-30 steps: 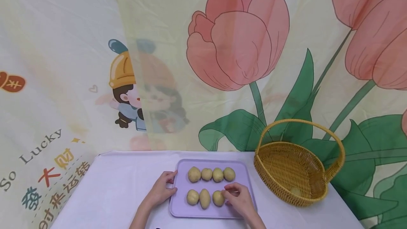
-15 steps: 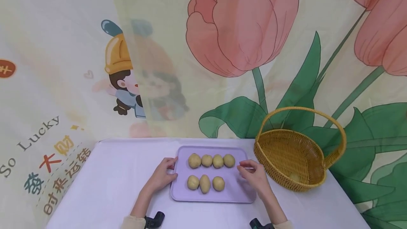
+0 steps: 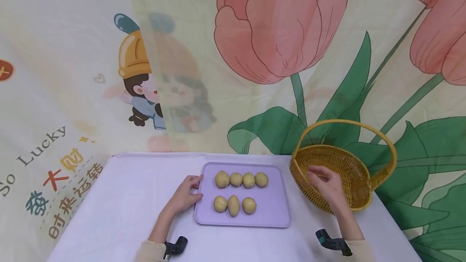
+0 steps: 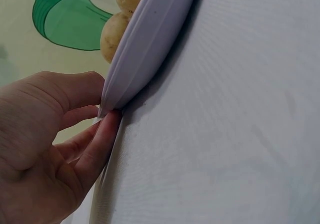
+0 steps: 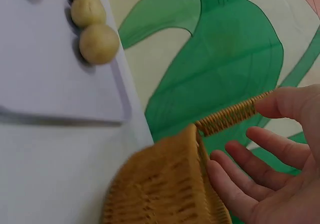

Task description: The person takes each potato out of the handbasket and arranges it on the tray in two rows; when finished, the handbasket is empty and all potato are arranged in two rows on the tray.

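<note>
On the white-covered table lies a lilac tray [image 3: 271, 197] with potatoes in two rows. Several potatoes [image 3: 248, 180] make up the back row, and three [image 3: 234, 205] form the front one. My left hand [image 3: 184, 194] holds the tray's left edge; in the left wrist view its thumb [image 4: 87, 90] meets the rim while a fingertip [image 4: 111, 121] reaches below it. Over the near left side of a wicker basket [image 3: 349, 161] hovers my right hand [image 3: 329, 187], fingers relaxed and slightly bent, holding nothing. It hides part of the basket's inside.
The basket's tall arched handle [image 3: 349, 123] rises at the table's right side. Behind the table hangs a printed cloth [image 3: 276, 31] with tulips. White tablecloth [image 3: 145, 173] shows left of the tray.
My right hand has left the rightmost front-row potato and moved right, across the tray's edge, to above the basket. The left hand stays on the tray's edge. The head view has tilted down.
</note>
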Available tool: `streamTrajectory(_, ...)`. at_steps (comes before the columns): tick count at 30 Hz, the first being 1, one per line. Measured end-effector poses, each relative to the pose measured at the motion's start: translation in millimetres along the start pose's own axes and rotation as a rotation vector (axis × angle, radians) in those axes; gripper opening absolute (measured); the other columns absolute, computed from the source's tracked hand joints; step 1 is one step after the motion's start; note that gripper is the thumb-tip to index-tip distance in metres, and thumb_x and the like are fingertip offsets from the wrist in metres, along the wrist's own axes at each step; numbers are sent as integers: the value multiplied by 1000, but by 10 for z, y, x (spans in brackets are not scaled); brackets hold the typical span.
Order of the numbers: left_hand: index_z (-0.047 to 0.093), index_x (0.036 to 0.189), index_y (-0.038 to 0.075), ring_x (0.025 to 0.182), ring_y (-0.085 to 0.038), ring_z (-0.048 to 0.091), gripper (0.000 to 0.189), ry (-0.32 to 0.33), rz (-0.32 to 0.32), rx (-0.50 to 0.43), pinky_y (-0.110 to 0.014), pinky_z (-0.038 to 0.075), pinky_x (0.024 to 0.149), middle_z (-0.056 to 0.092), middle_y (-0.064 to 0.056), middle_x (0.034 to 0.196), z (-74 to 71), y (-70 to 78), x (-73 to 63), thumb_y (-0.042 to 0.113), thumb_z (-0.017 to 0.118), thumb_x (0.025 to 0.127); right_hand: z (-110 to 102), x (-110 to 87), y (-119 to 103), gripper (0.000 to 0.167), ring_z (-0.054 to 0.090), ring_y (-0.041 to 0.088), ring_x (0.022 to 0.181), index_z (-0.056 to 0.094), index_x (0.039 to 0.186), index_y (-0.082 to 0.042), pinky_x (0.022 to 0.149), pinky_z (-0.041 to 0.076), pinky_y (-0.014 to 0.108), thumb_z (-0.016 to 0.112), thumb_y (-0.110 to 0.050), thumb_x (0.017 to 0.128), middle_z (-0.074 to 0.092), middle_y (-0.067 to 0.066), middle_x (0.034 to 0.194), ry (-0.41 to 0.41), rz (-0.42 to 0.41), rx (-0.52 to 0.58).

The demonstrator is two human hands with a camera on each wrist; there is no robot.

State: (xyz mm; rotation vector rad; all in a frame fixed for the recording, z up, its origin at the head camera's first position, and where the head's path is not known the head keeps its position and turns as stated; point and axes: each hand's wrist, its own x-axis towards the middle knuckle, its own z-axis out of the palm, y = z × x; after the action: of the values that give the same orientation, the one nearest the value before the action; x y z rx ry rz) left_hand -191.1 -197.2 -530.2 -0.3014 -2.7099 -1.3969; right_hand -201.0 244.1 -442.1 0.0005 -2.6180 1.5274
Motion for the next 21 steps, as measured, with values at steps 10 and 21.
streamTrajectory(10, 53, 135, -9, 100, -27, 61, 62, -7, -29, -14, -33, 54, 82, 55, -15, 120, -6, 38, -20, -6, 74, 76, -490, 114, 299, 56, 56, 41, 111, 50, 134, 10, 81, 57, 41, 53, -34, 101, 52, 32, 130, -77, 99, -197)
streamTrajectory(21, 54, 135, -8, 100, -26, 60, 62, 7, -36, -9, -34, 54, 82, 55, -14, 120, 11, 39, -22, -6, 75, 76, -694, 150, 412, 54, 45, 52, 117, 45, 133, 15, 94, 44, 61, 52, -27, 100, 44, 40, 131, -83, 239, -261)
